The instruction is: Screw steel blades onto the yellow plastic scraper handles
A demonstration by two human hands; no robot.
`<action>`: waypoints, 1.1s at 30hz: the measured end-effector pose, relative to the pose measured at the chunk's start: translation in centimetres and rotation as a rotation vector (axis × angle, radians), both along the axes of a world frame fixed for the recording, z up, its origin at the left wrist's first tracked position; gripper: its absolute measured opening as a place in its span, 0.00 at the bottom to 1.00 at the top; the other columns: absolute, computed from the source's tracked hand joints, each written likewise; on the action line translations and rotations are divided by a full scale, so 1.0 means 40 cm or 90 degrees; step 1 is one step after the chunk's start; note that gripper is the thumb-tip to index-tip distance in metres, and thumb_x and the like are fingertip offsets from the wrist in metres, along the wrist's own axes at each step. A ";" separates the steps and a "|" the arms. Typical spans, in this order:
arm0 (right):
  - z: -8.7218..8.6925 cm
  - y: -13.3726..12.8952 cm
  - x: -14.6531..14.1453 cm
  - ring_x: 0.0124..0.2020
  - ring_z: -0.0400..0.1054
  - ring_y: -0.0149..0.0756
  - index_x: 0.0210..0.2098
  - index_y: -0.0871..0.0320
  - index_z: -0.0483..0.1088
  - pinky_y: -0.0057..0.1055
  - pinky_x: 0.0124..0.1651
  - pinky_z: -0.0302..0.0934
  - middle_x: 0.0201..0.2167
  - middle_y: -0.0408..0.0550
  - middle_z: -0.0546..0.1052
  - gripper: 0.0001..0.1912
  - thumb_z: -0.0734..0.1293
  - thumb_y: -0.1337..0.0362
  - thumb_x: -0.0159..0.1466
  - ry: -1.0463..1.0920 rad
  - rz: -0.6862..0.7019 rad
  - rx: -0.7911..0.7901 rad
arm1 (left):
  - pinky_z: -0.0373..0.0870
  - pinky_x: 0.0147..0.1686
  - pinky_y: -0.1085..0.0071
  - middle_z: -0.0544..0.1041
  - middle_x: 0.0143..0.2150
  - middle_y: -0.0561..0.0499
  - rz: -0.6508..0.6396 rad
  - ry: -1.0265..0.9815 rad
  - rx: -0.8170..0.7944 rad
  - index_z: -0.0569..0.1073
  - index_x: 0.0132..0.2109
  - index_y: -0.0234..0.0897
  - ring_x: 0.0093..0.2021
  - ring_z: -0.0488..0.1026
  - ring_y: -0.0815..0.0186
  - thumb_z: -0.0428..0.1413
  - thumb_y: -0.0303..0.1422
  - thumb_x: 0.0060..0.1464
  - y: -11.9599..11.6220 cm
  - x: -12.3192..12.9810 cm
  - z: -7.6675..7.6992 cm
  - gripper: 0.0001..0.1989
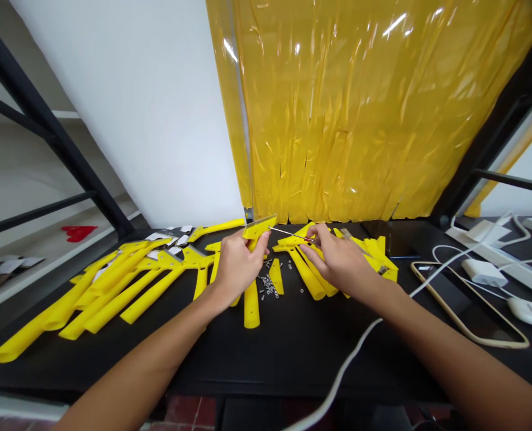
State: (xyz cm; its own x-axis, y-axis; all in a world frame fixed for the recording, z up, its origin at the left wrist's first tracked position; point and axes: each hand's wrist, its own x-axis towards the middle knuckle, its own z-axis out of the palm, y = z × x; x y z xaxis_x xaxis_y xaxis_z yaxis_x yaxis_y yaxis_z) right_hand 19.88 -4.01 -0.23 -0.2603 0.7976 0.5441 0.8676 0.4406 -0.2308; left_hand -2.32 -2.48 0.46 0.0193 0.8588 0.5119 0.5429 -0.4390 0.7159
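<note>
My left hand [242, 258] is closed around the head of a yellow scraper [252, 308], whose tubular handle points down toward the front edge. In my right hand [337, 257] is a thin screwdriver [288, 232], held near its handle between the fingers. The screwdriver's tip meets the scraper's head beside my left thumb. Small screws and nuts [269, 286] lie scattered on the black table below my hands, beside a loose yellow plate [276, 276].
Several yellow scrapers [108, 296] are piled at the left, and more yellow parts [308, 272] lie behind my right hand. A phone [470, 305], a white charger [485, 273] and a white cable [359, 347] occupy the right side. Yellow plastic sheeting [337, 120] hangs behind.
</note>
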 end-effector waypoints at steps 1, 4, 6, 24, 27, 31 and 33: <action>-0.001 0.001 -0.001 0.30 0.74 0.41 0.46 0.55 0.65 0.33 0.29 0.52 0.34 0.46 0.80 0.13 0.57 0.54 0.72 0.001 0.007 -0.006 | 0.67 0.27 0.72 0.79 0.27 0.48 0.005 -0.003 0.015 0.79 0.31 0.35 0.24 0.73 0.67 0.56 0.41 0.59 -0.001 0.000 0.000 0.15; -0.005 0.003 -0.004 0.33 0.75 0.42 0.37 0.54 0.66 0.32 0.30 0.52 0.34 0.47 0.80 0.15 0.53 0.57 0.74 0.002 -0.015 -0.020 | 0.68 0.30 0.71 0.79 0.27 0.49 0.003 0.014 0.053 0.78 0.31 0.36 0.27 0.74 0.66 0.56 0.39 0.60 -0.005 0.001 0.003 0.14; -0.009 0.006 -0.004 0.33 0.74 0.43 0.39 0.54 0.66 0.33 0.30 0.53 0.34 0.48 0.79 0.14 0.54 0.56 0.73 0.022 -0.024 -0.033 | 0.68 0.34 0.70 0.79 0.27 0.49 -0.001 0.043 0.090 0.78 0.31 0.37 0.29 0.74 0.65 0.56 0.38 0.59 -0.009 0.002 0.006 0.12; -0.029 -0.011 -0.037 0.38 0.74 0.42 0.40 0.54 0.65 0.36 0.40 0.62 0.37 0.49 0.78 0.12 0.54 0.57 0.73 0.210 0.076 -0.029 | 0.73 0.49 0.62 0.82 0.43 0.46 -0.007 0.099 0.262 0.78 0.51 0.37 0.42 0.79 0.62 0.56 0.32 0.61 -0.025 -0.007 0.031 0.13; -0.034 -0.016 -0.048 0.39 0.74 0.42 0.45 0.54 0.63 0.37 0.40 0.65 0.39 0.50 0.78 0.10 0.60 0.55 0.71 0.305 0.098 -0.037 | 0.73 0.52 0.63 0.81 0.48 0.45 -0.027 0.099 0.321 0.76 0.52 0.37 0.47 0.78 0.62 0.56 0.30 0.61 -0.024 -0.008 0.030 0.13; -0.036 -0.009 -0.047 0.39 0.73 0.41 0.41 0.55 0.65 0.37 0.42 0.66 0.38 0.51 0.77 0.08 0.61 0.58 0.70 0.334 0.134 0.000 | 0.74 0.51 0.63 0.81 0.47 0.46 -0.025 0.091 0.327 0.77 0.51 0.37 0.47 0.78 0.63 0.57 0.29 0.61 -0.023 -0.010 0.029 0.12; -0.033 -0.008 -0.045 0.42 0.73 0.42 0.39 0.54 0.68 0.38 0.44 0.64 0.39 0.50 0.79 0.10 0.57 0.59 0.72 0.286 0.118 0.001 | 0.74 0.51 0.63 0.82 0.46 0.46 -0.034 0.090 0.324 0.77 0.50 0.37 0.46 0.78 0.63 0.57 0.28 0.60 -0.023 -0.010 0.027 0.12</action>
State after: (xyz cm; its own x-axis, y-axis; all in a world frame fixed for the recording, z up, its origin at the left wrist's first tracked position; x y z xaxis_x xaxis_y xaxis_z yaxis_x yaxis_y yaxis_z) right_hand 18.09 -4.32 -1.55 -0.1369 0.7597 0.6358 0.5895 0.5783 -0.5640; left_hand -2.73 -3.40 1.54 0.1557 0.4984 0.8529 0.5865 -0.7414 0.3262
